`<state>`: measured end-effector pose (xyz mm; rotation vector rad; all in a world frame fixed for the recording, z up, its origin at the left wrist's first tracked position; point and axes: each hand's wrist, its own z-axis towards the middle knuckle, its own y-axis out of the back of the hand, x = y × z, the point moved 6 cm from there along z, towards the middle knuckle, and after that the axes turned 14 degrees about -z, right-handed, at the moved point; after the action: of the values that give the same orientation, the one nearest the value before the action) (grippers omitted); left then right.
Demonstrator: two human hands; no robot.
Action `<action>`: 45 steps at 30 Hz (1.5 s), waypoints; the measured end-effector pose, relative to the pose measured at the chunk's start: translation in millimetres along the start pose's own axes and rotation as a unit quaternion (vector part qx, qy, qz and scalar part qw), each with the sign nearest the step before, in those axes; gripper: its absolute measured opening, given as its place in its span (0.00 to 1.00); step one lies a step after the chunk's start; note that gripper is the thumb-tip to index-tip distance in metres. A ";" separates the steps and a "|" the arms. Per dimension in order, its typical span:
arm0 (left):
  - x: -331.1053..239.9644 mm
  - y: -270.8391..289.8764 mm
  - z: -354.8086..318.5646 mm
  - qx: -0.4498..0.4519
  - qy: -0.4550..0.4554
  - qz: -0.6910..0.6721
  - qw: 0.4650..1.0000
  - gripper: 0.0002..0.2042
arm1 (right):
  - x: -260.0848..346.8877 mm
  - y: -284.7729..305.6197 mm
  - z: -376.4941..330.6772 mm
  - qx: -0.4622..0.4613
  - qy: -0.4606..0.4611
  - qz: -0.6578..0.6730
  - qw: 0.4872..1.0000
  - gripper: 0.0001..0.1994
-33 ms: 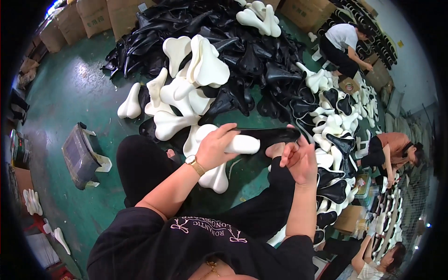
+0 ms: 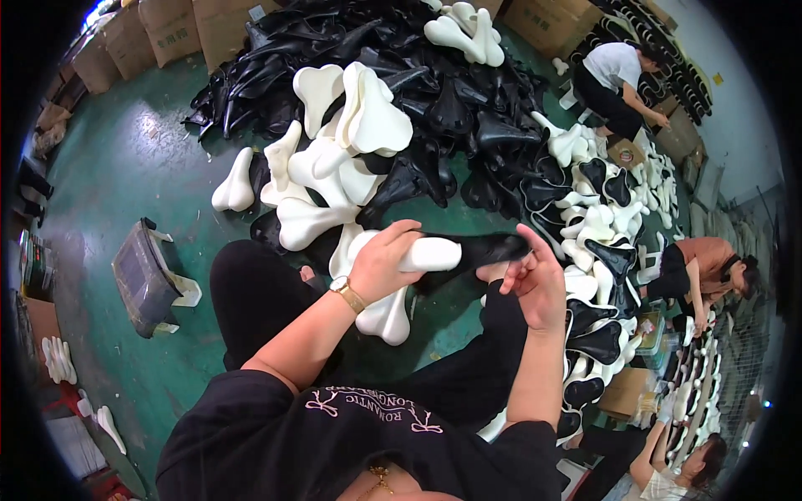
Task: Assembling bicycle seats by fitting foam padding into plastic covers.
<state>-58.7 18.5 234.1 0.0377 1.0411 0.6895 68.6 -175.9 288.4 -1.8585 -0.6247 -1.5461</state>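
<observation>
My left hand (image 2: pixel 382 265), with a watch on its wrist, grips a white foam saddle pad (image 2: pixel 433 255) over my lap. Against the pad's narrow end lies a black saddle cover (image 2: pixel 486 250), stretched out to the right. My right hand (image 2: pixel 539 282) has its thumb and fingers on the far right end of that cover, the other fingers curled. How far the cover wraps the pad under my left hand is hidden. Below my left wrist another white foam pad (image 2: pixel 384 321) rests by my legs.
Ahead are heaped white foam pads (image 2: pixel 376 117) and a pile of black covers (image 2: pixel 326 42). Mixed pads and covers line my right side. A stool (image 2: pixel 150 280) stands at left, cardboard boxes (image 2: pixel 171 33) at the back. Several people sit working at right, one in an orange top (image 2: pixel 706 257).
My right hand has shifted slightly with the cover's end, which now sits a little lower and closer in. The left hand and pad have barely moved.
</observation>
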 end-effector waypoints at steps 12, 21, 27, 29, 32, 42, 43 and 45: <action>43.6 -6.4 -29.2 -0.003 0.315 -0.223 0.923 0.26 | -126.7 -42.9 -23.6 -0.113 0.096 -0.430 0.891 0.23; 58.7 -30.0 -45.3 -0.049 0.464 -0.512 0.721 0.20 | -122.2 -0.1 -16.8 -0.305 0.114 -0.577 0.750 0.15; 89.8 -5.8 -30.9 -0.149 0.453 -0.651 0.591 0.20 | -38.6 58.1 -50.3 -0.482 0.132 -0.438 0.747 0.16; 86.3 0.5 -24.9 -0.165 0.428 -0.619 0.637 0.21 | -31.9 33.5 -46.6 -0.394 0.133 -0.429 0.802 0.12; 74.1 1.5 -24.4 -0.164 0.405 -0.620 0.652 0.25 | -30.1 -29.1 -36.9 -0.265 0.223 -0.469 0.812 0.10; 63.5 -9.4 -26.8 -0.144 0.444 -0.629 0.622 0.32 | -46.2 -73.0 -28.6 -0.196 0.222 -0.495 0.817 0.08; 63.7 -9.4 -28.3 -0.153 0.443 -0.630 0.619 0.31 | -47.1 -73.3 -27.6 -0.195 0.220 -0.495 0.818 0.08; 64.9 -11.6 -29.2 -0.155 0.436 -0.638 0.615 0.31 | -44.9 -76.3 -28.3 -0.197 0.261 -0.497 0.803 0.09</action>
<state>-55.6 36.1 164.2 -1.3738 1.4895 -0.5713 -13.4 -142.5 260.4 -1.2158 -1.1646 -2.9215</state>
